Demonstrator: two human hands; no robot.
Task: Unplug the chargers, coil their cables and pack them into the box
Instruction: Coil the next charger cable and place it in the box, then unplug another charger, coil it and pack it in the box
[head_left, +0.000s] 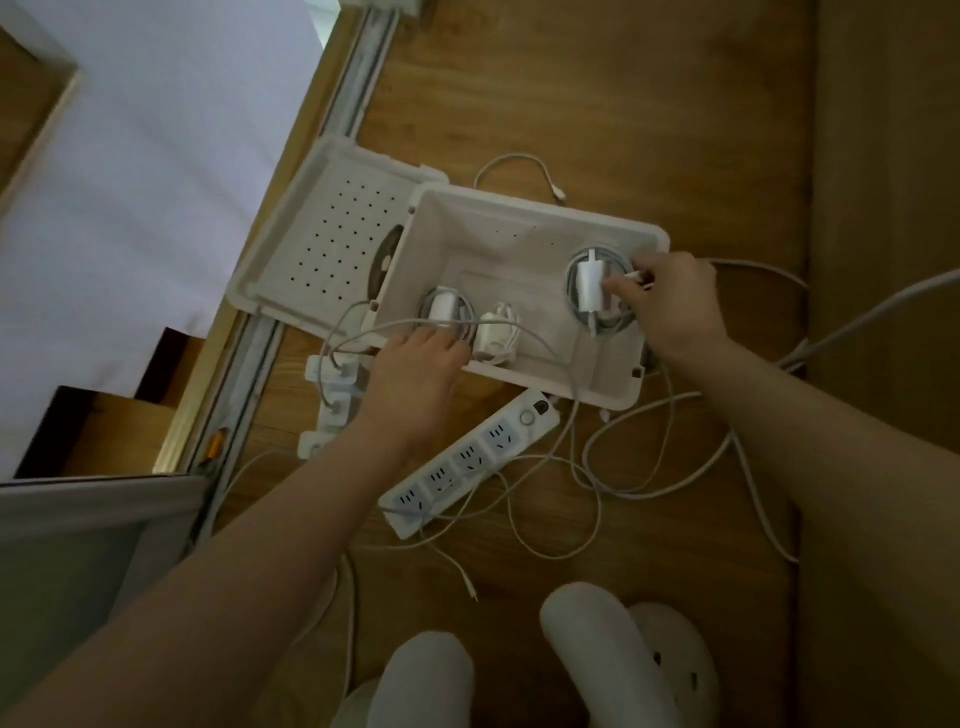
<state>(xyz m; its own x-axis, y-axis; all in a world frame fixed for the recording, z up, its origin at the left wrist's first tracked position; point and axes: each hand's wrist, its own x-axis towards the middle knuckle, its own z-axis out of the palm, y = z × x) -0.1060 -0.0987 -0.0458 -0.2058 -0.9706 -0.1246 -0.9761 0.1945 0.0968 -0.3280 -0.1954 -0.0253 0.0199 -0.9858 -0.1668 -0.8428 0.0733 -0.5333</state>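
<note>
White box (524, 200) sits open on wooden floor (623, 104), perforated lid (332, 234) lying flat just beside its left end. Right hand (670, 301) reaches into the right end of the box, fingers pinching a coiled charger (589, 283), white plug in the middle of its coil. Left hand (415, 374) reaches over the near wall at the left end, fingers fairly straight, resting on a second coiled charger (441, 309). Third charger (493, 332) lies between the two, near the left one. Power strip (467, 462) lies on floor just in front of box, sockets empty. Loose white cables (597, 519) tangled over and around it. More white plugs (332, 402) on floor left of the left hand, cables attached.
</note>
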